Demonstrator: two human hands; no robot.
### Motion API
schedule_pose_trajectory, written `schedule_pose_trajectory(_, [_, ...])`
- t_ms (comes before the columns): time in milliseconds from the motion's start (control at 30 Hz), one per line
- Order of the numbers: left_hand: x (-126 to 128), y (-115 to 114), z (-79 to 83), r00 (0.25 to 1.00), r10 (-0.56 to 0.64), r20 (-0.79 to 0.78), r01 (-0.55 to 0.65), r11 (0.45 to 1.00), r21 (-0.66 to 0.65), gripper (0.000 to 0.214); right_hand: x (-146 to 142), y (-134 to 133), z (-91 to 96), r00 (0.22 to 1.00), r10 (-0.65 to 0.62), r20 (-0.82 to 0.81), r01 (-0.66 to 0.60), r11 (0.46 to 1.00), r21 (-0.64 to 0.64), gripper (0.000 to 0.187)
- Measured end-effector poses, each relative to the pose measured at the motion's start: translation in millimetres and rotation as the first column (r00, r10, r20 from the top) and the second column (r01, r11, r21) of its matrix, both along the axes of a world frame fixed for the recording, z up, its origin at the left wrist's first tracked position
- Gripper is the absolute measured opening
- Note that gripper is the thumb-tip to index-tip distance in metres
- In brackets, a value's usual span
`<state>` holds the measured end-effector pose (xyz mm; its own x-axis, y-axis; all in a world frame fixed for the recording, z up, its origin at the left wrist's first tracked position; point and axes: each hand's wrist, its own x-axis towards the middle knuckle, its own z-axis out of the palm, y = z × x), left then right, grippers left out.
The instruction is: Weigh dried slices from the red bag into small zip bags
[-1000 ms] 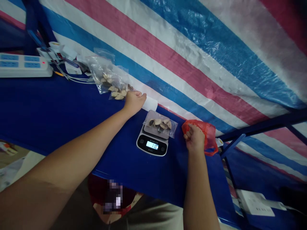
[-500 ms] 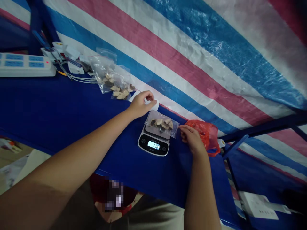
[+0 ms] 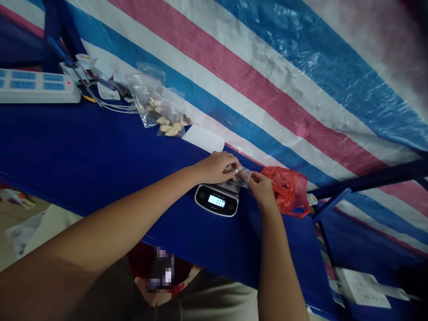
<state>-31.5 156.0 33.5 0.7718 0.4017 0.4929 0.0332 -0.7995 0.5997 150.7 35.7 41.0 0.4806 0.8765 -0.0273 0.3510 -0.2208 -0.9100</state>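
A small digital scale (image 3: 217, 200) with a lit display stands on the blue table (image 3: 100, 156). On its platform lies a clear plastic bag of pale slices (image 3: 241, 174). My left hand (image 3: 217, 166) rests over the bag with its fingers closed on the left part. My right hand (image 3: 259, 189) pinches the bag's right edge. Both hands meet above the scale.
A red plastic bag (image 3: 287, 189) lies just right of the scale. A white paper slip (image 3: 203, 137) and more clear bags of slices (image 3: 160, 111) lie further back left. A white power strip (image 3: 36, 87) with cables sits at far left. A striped tarp (image 3: 284, 80) hangs behind.
My left hand came from the white slip down onto the bag on the scale. My right hand left the red bag and took the clear bag's right edge.
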Motion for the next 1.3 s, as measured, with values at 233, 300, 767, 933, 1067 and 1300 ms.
schedule_pose_trajectory(233, [-1.3, 2.2, -0.1, 1.000, -0.019, 0.003, 0.019, 1.000, 0.010, 0.014, 8.1, -4.4, 5.1, 0.980, -0.062, -0.186, 0.060, 0.998, -0.020, 0.038])
schedule_pose_trajectory(300, [-2.7, 3.3, 1.1, 1.000, -0.027, 0.010, 0.027, 1.000, 0.004, 0.013, 13.2, -8.5, 9.6, 0.966, -0.061, -0.253, 0.057, 0.998, -0.023, 0.037])
schedule_pose_trajectory(767, [-7.1, 3.6, 2.8, 0.998, -0.062, -0.011, 0.062, 0.998, 0.029, 0.022, 21.7, -17.2, 16.8, 0.911, 0.125, -0.392, -0.177, 0.979, -0.099, 0.017])
schedule_pose_trajectory(933, [-5.9, 3.1, 2.8, 0.998, -0.044, -0.038, 0.045, 0.998, 0.043, 0.013, 12.9, -15.3, 22.8, 0.902, 0.106, -0.418, -0.172, 0.977, -0.123, 0.017])
schedule_pose_trajectory(1067, [-5.4, 2.4, 3.8, 0.998, -0.020, -0.058, 0.023, 0.998, 0.053, 0.010, 13.7, -11.4, 22.7, 0.858, 0.080, -0.507, -0.150, 0.984, -0.099, 0.030])
schedule_pose_trajectory(1300, [-3.0, 1.2, 2.5, 0.995, 0.023, -0.097, -0.016, 0.998, 0.066, 0.009, 8.8, -4.6, 8.4, 0.927, -0.049, -0.373, -0.008, 0.989, -0.148, 0.023])
